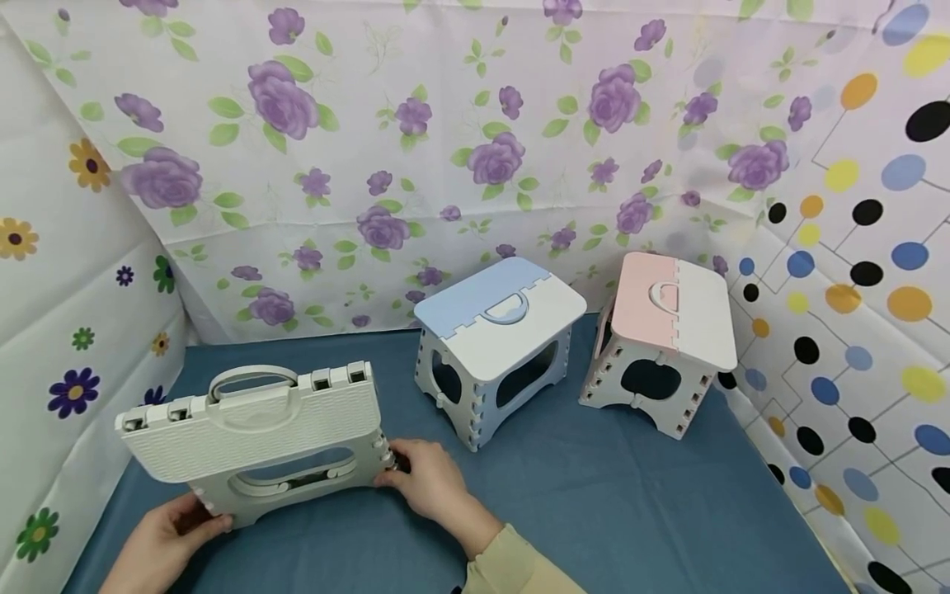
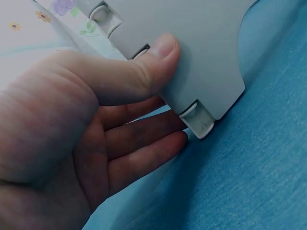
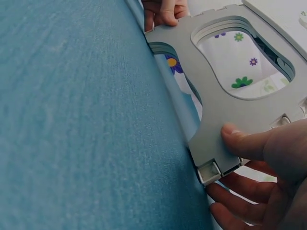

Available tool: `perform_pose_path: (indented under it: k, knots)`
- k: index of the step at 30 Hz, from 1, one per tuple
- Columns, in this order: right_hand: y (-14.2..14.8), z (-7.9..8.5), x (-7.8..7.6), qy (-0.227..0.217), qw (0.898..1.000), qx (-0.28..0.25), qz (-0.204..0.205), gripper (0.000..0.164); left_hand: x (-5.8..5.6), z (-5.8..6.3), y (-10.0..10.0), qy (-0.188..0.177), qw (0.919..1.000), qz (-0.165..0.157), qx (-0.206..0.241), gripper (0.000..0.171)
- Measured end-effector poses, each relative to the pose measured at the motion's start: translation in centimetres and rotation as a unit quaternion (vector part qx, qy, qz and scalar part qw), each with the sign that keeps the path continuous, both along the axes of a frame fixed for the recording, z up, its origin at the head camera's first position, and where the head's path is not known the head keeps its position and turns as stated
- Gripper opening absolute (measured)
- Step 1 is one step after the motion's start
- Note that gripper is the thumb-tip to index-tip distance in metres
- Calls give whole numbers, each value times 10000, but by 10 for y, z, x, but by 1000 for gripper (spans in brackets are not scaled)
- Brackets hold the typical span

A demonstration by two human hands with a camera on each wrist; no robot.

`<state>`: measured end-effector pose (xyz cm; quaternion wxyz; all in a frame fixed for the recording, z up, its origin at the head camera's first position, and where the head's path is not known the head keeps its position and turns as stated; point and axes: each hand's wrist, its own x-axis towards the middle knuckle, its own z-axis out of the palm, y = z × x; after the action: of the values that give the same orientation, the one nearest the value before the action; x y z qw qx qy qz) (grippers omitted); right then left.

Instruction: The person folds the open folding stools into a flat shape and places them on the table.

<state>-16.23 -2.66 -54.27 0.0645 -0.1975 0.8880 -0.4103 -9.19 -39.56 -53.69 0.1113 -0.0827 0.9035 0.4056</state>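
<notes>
Left hand (image 1: 161, 540): pinches the leg panel (image 2: 206, 55) at stool's 7 o'clock; thumb in front, fingers behind.
White stool (image 1: 260, 441): at 8 o'clock; probably light, stiff, smooth, hinged; best held by leg edges or top handle (image 1: 252, 371), 12 o'clock.
Right hand (image 1: 430, 483): pinches opposite edge, 4 o'clock, thumb frontmost.

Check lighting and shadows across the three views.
Head: bright, fairly even, held folding stool in focus; left wrist: flowered backdrop washed out, tablecloth shadowed beside the left hand; right wrist: right hand darker than the backdrop.
</notes>
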Motion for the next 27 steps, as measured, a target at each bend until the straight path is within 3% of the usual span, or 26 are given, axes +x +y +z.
perform_pose_path:
  k: [9,16,23,27]
  knots:
    - [-6,-3,3,-380,9974,-577,185,37,3,4,-1,79,9999,77,-123,59]
    - [-11,0,8,-403,9950,-876,258,37,6,11,-3,143,9996,255,-54,55]
    - [-18,4,10,-697,9889,-1276,307,36,9,16,-8,216,9986,487,46,71]
    - [-23,5,12,-950,9867,-1301,202,30,9,17,-11,-154,9981,544,241,84]
